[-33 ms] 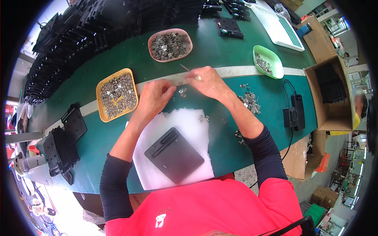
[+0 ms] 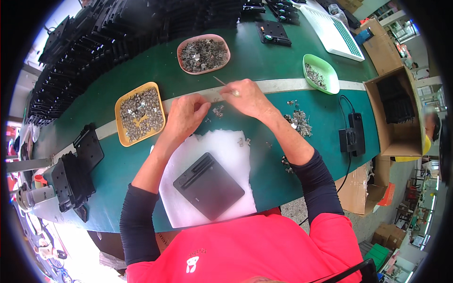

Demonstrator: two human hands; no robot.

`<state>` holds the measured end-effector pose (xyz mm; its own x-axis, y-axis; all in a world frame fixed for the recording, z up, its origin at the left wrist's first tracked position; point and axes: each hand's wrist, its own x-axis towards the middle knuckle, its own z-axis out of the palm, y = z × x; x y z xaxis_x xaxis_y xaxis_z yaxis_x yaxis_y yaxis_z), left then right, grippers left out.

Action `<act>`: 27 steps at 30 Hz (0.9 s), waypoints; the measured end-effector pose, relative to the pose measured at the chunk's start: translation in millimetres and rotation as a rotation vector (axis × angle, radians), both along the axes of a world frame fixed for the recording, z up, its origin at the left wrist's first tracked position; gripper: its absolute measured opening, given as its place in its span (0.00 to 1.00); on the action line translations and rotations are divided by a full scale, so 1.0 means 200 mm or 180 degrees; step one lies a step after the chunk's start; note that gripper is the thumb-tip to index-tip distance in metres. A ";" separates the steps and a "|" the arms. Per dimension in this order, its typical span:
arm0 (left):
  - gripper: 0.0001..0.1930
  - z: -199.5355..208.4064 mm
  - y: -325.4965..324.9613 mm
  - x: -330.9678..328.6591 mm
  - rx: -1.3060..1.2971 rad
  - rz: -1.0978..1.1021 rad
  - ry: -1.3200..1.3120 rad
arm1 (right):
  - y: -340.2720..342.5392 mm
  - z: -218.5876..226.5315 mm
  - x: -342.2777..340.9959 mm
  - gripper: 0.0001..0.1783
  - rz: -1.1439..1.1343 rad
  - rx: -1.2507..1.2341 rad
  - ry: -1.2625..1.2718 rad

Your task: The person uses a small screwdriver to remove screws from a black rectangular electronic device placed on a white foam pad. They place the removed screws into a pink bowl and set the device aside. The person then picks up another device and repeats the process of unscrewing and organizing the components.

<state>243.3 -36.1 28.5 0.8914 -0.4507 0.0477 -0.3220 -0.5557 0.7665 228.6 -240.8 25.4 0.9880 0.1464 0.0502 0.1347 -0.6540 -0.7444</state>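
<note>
My right hand [image 2: 245,98] is closed around a thin metal-shafted tool [image 2: 218,80] that looks like a screwdriver. Its shaft points to the far left, and something pale shows between the fingers. Beside it, slightly apart, my left hand [image 2: 185,114] is curled with thumb and fingertips pressed together; whatever they pinch is hidden. Small shiny metal clips [image 2: 218,111] lie on the green table between the hands. Nearer me, a flat black device [image 2: 209,187] with a slot along one edge rests on a white foam sheet [image 2: 239,167]. A few more clips lie on the foam's far edge.
Metal parts fill a yellow tray [image 2: 118,123], a pink tray [image 2: 180,55] and a green tray [image 2: 333,81]. A loose pile of clips [image 2: 300,123] lies by my right forearm. Black parts [image 2: 71,181] stand at left; black adapters [image 2: 351,137] and a cardboard box [image 2: 401,148] are at right.
Both hands stay nearly in place. The tool in my right hand has shifted very slightly left, and the small clips between the hands lie a little differently.
</note>
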 end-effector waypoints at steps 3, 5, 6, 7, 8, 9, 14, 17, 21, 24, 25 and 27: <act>0.09 -0.04 -0.03 0.01 0.0036 -0.0090 -0.0467 | 0.06 -0.07 0.01 0.10 0.0119 -0.0309 -0.0350; 0.10 -0.05 -0.03 0.01 0.0177 -0.0211 -0.0705 | 0.09 -0.08 -0.02 0.10 0.0199 -0.0574 -0.0523; 0.11 -0.05 -0.03 -0.02 0.0257 -0.0262 -0.0751 | 0.08 -0.08 -0.04 0.10 0.0217 -0.0434 -0.0571; 0.12 -0.05 -0.02 -0.05 0.0338 -0.0313 -0.0797 | 0.07 -0.08 -0.07 0.09 0.0235 -0.0294 -0.0619; 0.12 -0.05 0.00 -0.07 0.0400 -0.0425 -0.0747 | 0.06 -0.07 -0.08 0.09 0.0251 -0.0150 -0.0680; 0.13 -0.05 0.03 -0.09 0.0463 -0.0537 -0.0697 | 0.05 -0.08 -0.11 0.09 0.0253 -0.0222 -0.0685; 0.12 0.04 0.09 -0.07 0.0474 -0.0737 -0.0130 | 0.09 -0.06 -0.14 0.08 -0.0112 -0.0106 -0.0687; 0.14 0.07 0.08 0.05 0.0264 0.0032 0.0183 | 0.14 -0.09 -0.11 0.08 -0.0196 -0.0619 -0.0729; 0.17 0.06 -0.05 0.30 -0.0497 0.1384 0.0414 | 0.19 -0.08 -0.09 0.08 -0.0172 -0.0757 -0.0647; 0.18 -0.03 -0.08 0.48 -0.0541 0.1319 0.0773 | 0.20 -0.10 -0.09 0.07 -0.0169 -0.0639 -0.0806; 0.18 -0.06 -0.08 0.53 -0.0504 0.1162 0.0959 | 0.20 -0.10 -0.09 0.07 -0.0170 -0.0555 -0.0847; 0.14 -0.07 -0.08 0.54 -0.0531 0.1238 0.1016 | 0.18 -0.12 -0.09 0.07 -0.0141 -0.0373 -0.0846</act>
